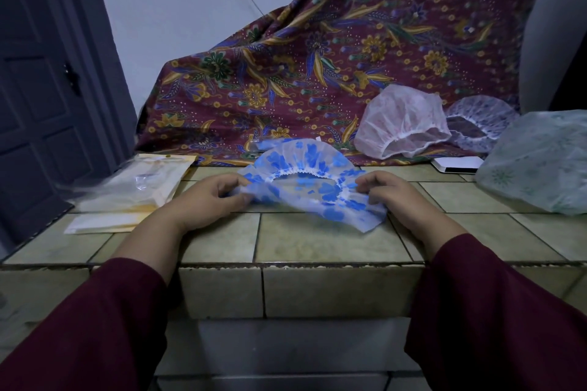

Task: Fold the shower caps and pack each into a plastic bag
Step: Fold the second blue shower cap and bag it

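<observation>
The blue-flowered shower cap (305, 181) lies in the middle of the tiled counter (317, 241), stretched between both hands: the left hand (206, 200) pinches its left edge with curled fingers and thumb, and the right hand (394, 197) pinches its right edge the same way. A pink cap (401, 122), a purple-patterned cap (482, 124) and a pale green cap (540, 162) sit to the right against a patterned cloth (317, 57), and a stack of plastic bags (136, 190) lies to the left
</observation>
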